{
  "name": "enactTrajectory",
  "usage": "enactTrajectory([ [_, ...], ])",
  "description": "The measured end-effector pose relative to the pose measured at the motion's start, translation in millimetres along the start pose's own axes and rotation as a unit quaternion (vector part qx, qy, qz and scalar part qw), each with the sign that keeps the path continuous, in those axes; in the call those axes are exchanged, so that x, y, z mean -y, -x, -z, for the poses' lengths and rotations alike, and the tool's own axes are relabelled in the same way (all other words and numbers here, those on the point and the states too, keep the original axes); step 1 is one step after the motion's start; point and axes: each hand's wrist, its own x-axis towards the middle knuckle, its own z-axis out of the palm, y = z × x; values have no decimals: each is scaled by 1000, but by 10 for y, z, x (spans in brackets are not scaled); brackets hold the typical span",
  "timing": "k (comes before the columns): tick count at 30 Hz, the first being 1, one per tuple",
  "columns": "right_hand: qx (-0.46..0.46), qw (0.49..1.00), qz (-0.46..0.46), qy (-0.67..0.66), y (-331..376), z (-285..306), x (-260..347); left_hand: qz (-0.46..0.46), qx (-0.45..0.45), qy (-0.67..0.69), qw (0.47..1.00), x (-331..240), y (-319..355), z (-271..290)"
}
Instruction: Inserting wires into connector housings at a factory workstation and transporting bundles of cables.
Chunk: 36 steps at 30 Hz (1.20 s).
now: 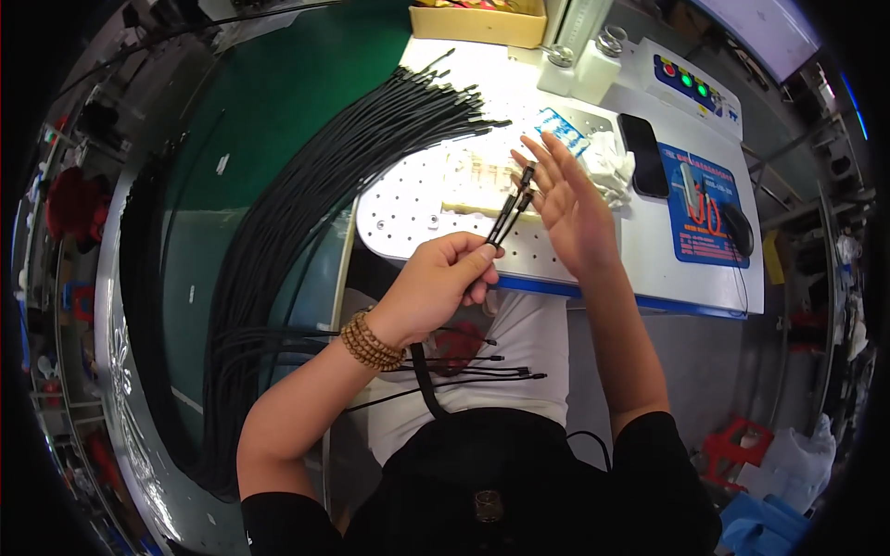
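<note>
My left hand (445, 278), with a wooden bead bracelet at its wrist, is closed around a few thin black cables (513, 206) whose plug ends point up and to the right. My right hand (570, 199) is open with fingers spread, its palm against the cable tips. Both hands hover over the front edge of a white perforated plate (408, 208). A large bundle of long black cables (306, 204) sweeps from that plate down across the green mat to my left. A few loose cable ends (501, 371) lie across my lap.
A white work surface (640, 250) holds a black phone (643, 155), a blue printed mat (703, 208), a dark mouse (739, 229) and crumpled white cloth (607, 162). A control box with coloured buttons (691, 83) and a cardboard box (477, 20) stand at the back. A red stool (732, 443) stands on the floor.
</note>
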Motion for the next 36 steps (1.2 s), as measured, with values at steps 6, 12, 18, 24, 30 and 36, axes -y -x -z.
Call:
enactTrajectory([
  [6, 24, 989, 37, 138, 90, 137, 85, -73, -47, -63, 994, 121, -165, 20],
  [12, -9, 931, 97, 351, 283, 316, 54, -93, -128, -46, 986, 89, -212, 68],
  [18, 68, 664, 324, 670, 199, 213, -56, -62, -126, 86, 986, 27, -537, -135],
  [24, 67, 630, 301, 713, 174, 211, -73, -41, -131, 108, 985, 50, -609, -208],
  [30, 32, 591, 290, 752, 176, 151, -114, -62, -140, 13, 988, 60, -623, -145],
  [36, 58, 574, 297, 761, 141, 112, -159, -115, -194, -122, 966, 44, -514, -5],
])
